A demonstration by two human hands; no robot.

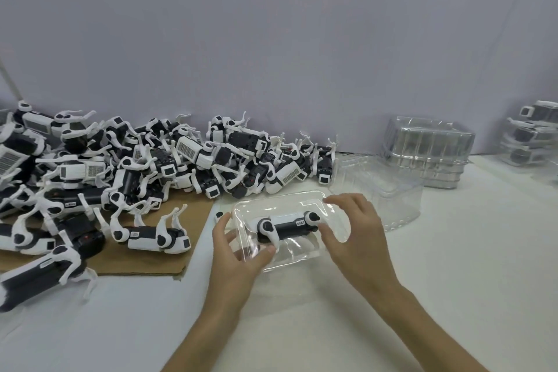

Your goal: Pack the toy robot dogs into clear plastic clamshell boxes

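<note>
Dozens of black-and-white toy robot dogs (169,160) lie heaped at the left, legs tangled, on a brown cardboard sheet (193,220). Empty clear boxes (428,154) are stacked back right, with a loose shell (389,190) just behind the hands. Centre of the white desk (453,281) — a glossy, round-cornered clamshell box (271,205), one dog (287,226) on its side inside. Both hands are clamped on it — the left hand (238,254) grips the left end, the right hand (359,229) curls over the right.

Left hand (238,254), right hand (359,232), fingers (330,237) curled.
</note>
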